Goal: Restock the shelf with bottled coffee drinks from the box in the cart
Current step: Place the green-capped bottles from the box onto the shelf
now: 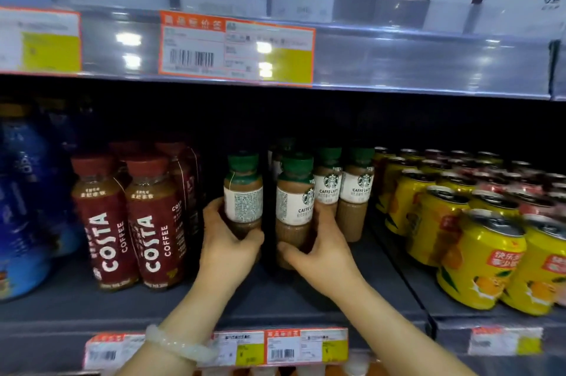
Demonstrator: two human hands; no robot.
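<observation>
Two green-capped Starbucks Caffe Latte bottles stand at the front of the middle shelf [251,296]. My left hand [228,242] grips the lower part of the left bottle [243,196], whose label back faces me. My right hand [320,248] grips the base of the right bottle [294,202], logo turned to the right. Behind and to the right stand more of the same bottles [355,189] in rows. The box and cart are out of view.
Red Costa Coffee bottles [153,222] stand just left of my left hand, blue bottles [24,207] farther left. Yellow drink cans [477,256] fill the shelf section on the right. The upper shelf edge [428,63] with price tags hangs overhead.
</observation>
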